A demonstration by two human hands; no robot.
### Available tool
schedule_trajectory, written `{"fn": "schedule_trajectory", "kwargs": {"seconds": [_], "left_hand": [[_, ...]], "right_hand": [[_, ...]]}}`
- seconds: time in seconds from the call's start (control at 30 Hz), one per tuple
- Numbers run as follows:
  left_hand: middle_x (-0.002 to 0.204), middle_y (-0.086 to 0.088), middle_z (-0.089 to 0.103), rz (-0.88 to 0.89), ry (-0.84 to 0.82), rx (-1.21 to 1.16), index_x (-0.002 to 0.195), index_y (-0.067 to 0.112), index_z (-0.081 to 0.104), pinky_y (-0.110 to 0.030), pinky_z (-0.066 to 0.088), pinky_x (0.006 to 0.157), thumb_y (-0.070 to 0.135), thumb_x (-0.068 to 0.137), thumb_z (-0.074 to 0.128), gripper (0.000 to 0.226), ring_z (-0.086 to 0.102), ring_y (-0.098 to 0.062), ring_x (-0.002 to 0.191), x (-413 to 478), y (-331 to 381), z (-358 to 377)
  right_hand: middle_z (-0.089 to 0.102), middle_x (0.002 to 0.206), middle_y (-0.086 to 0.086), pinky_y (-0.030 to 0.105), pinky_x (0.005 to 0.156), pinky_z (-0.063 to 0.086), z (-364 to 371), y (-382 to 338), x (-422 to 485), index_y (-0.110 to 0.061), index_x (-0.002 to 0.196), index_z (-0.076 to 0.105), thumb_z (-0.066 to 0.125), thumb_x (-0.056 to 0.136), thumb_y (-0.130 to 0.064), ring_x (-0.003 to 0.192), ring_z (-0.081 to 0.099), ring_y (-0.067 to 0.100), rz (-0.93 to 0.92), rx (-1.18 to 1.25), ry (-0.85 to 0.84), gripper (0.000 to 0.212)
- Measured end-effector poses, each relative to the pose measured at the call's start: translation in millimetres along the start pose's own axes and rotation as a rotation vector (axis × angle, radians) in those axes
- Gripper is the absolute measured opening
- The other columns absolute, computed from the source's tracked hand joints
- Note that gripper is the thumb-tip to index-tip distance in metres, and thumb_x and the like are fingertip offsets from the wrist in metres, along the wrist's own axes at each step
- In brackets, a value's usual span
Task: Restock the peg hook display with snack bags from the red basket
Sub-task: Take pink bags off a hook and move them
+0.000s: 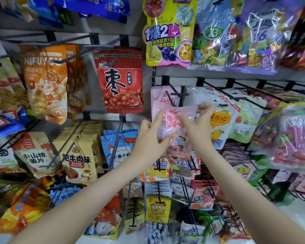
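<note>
Pink plastic snack bag (pixel 174 127), grasped by the fingers of left hand (pixel 148 136) and right hand (pixel 195 127), is held flat just below the peg hook (pixel 171 97), apparently to thread its hole before matching pink bags (pixel 161 97) behind

The pink snack bag (pixel 172 132) is glossy, crinkled plastic film; the peg hooks (pixel 179 94) are matt black metal wire.

bright even light, glare on wrappers — edges warped, blurred
</note>
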State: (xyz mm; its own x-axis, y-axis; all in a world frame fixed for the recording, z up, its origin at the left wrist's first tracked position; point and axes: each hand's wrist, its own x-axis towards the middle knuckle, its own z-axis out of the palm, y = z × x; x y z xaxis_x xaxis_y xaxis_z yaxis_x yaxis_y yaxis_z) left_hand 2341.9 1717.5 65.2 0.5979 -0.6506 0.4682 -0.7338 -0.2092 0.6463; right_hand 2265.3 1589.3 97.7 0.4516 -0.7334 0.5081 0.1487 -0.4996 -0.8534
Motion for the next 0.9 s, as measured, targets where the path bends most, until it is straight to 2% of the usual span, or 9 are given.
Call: {"fn": "schedule_trajectory", "kwargs": {"seconds": [0.1,0.17,0.23,0.33,0.47,0.57,0.7,0.83,0.9], "left_hand": [[0.089,0.017,0.026,0.015,-0.007,0.011,0.139,0.062,-0.004,-0.014,0.032,0.062,0.045,0.087,0.059,0.084,0.042,-0.004,0.069,1,1,1],[0.088,0.016,0.026,0.047,-0.005,0.022,0.136,0.065,-0.009,-0.02,0.036,0.062,0.048,0.086,0.058,0.086,0.042,-0.008,0.067,1,2,1],[0.087,0.015,0.026,0.079,0.005,0.05,0.134,0.067,-0.013,-0.023,0.041,0.061,0.049,0.085,0.059,0.089,0.042,-0.008,0.065,2,4,0],[0.084,0.013,0.025,0.105,0.033,0.111,0.136,0.063,-0.016,-0.022,0.039,0.054,0.053,0.084,0.057,0.09,0.04,-0.008,0.064,3,5,-2],[0.088,0.009,0.023,0.157,0.08,0.189,0.144,0.051,-0.012,-0.014,0.022,0.05,0.063,0.081,0.043,0.085,0.036,-0.01,0.069,-1,6,0],[0.09,0.009,0.023,0.166,0.091,0.195,0.147,0.047,-0.01,-0.012,0.02,0.05,0.059,0.083,0.047,0.086,0.035,-0.008,0.07,0,4,2],[0.09,0.006,0.027,0.181,0.122,0.22,0.148,0.044,-0.008,-0.012,0.025,0.05,0.05,0.086,0.056,0.089,0.037,-0.01,0.069,4,1,1],[0.09,0.005,0.028,0.19,0.128,0.206,0.145,0.046,-0.015,-0.011,0.024,0.052,0.051,0.086,0.052,0.089,0.038,-0.012,0.07,1,-5,2],[0.091,0.004,0.029,0.181,0.133,0.221,0.146,0.042,-0.011,-0.011,0.024,0.051,0.05,0.086,0.051,0.087,0.038,-0.012,0.07,2,-10,2]], "right_hand": [[0.039,0.099,-0.012,0.004,0.075,0.034,0,3,0,-0.016,0.105,0.033,0.061,0.086,-0.004,0.088,0.042,-0.015,-0.146,-0.094,0.049,0.036],[0.046,0.105,0.0,0.005,0.08,0.034,-1,6,-1,-0.015,0.1,0.05,0.054,0.089,0.002,0.093,0.041,-0.013,-0.266,-0.197,0.027,0.021],[0.047,0.111,0.009,0.009,0.086,0.038,-2,8,-1,-0.01,0.097,0.062,0.048,0.088,0.009,0.102,0.043,-0.007,-0.35,-0.25,0.018,0.026],[0.042,0.116,0.0,0.013,0.095,0.037,-2,8,-4,-0.013,0.104,0.066,0.043,0.088,0.012,0.114,0.043,0.011,-0.406,-0.265,0.022,0.037],[0.037,0.119,0.002,0.006,0.1,0.025,-4,11,-8,-0.012,0.113,0.066,0.042,0.086,0.011,0.114,0.033,0.005,-0.466,-0.322,0.086,0.043],[0.04,0.117,0.007,0.006,0.101,0.024,-5,11,-7,-0.008,0.114,0.066,0.044,0.085,0.013,0.114,0.032,0.005,-0.511,-0.353,0.096,0.041],[0.044,0.123,0.02,0.022,0.102,0.029,-2,12,-5,-0.009,0.122,0.062,0.051,0.091,0.001,0.118,0.035,0.02,-0.544,-0.385,0.052,0.034],[0.044,0.127,0.019,0.017,0.102,0.022,1,18,-6,-0.014,0.125,0.06,0.061,0.089,-0.011,0.116,0.034,0.022,-0.59,-0.482,0.038,0.036],[0.041,0.132,0.017,0.026,0.103,0.023,4,22,-6,-0.017,0.127,0.058,0.064,0.088,-0.019,0.116,0.032,0.024,-0.576,-0.58,0.043,0.039]]}}
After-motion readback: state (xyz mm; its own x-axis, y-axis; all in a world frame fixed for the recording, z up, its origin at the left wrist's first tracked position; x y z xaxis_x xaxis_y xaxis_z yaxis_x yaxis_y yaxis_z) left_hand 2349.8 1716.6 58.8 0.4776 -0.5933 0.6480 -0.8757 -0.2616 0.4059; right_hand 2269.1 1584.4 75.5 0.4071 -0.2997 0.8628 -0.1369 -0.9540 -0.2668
